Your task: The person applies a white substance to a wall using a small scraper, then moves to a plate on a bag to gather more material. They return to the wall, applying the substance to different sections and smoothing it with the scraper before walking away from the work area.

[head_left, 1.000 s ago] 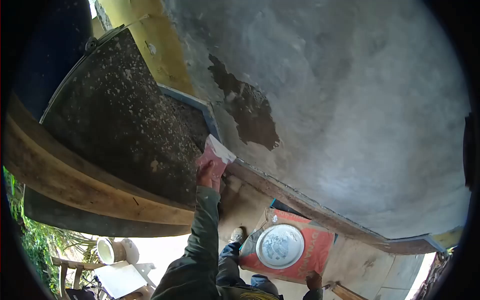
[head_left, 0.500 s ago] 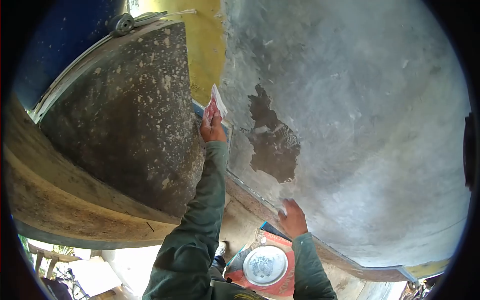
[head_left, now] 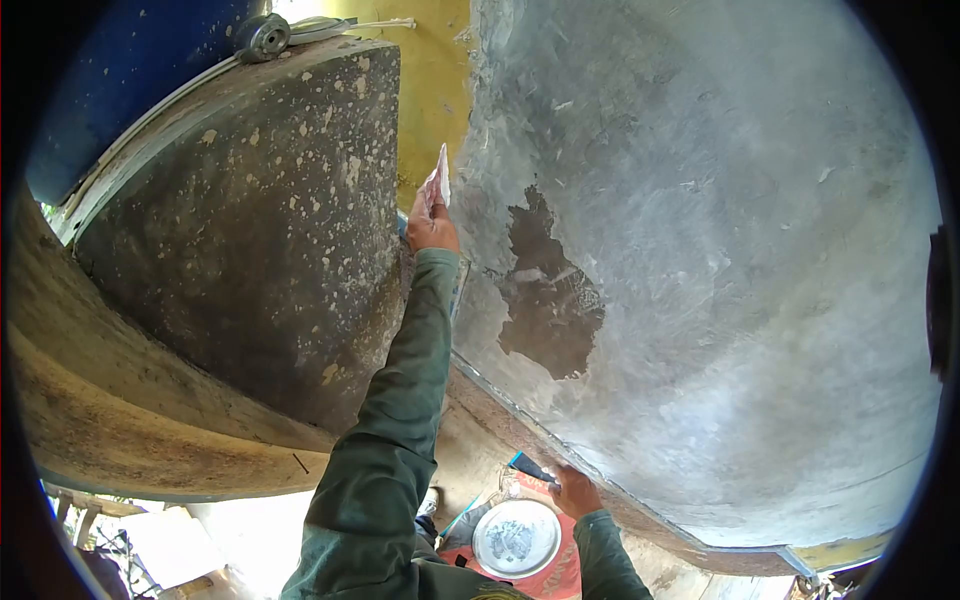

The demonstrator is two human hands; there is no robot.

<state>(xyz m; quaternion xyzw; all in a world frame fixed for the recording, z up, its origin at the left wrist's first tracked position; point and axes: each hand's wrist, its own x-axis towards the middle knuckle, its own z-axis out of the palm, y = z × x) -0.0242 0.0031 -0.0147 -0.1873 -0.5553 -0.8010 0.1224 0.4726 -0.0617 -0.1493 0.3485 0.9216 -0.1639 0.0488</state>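
Observation:
My left hand (head_left: 433,232) is raised by the yellow strip between the two walls. It pinches a folded, pointed red-and-white piece (head_left: 437,188), whose exact kind I cannot make out. My right hand (head_left: 576,491) is low beside the foot of the grey wall. Its fingers are closed at one end of a flat dark tool with a blue edge (head_left: 532,467), which looks like a scraper; the fingers hide that end. The grey wall (head_left: 720,250) in front of me carries a ragged brown patch (head_left: 552,310).
A round pale metal plate (head_left: 516,539) with grey residue sits over a red printed sack (head_left: 563,570) below. A dark speckled panel (head_left: 260,240) stands left, with a grey round fitting (head_left: 268,38) and cable on top. A raised ledge (head_left: 520,420) edges the grey wall.
My right hand has dropped from the wall's lower edge to the dark tool, its fingers closing there. My left hand has moved slightly up with the red-and-white piece, which is now seen more edge-on.

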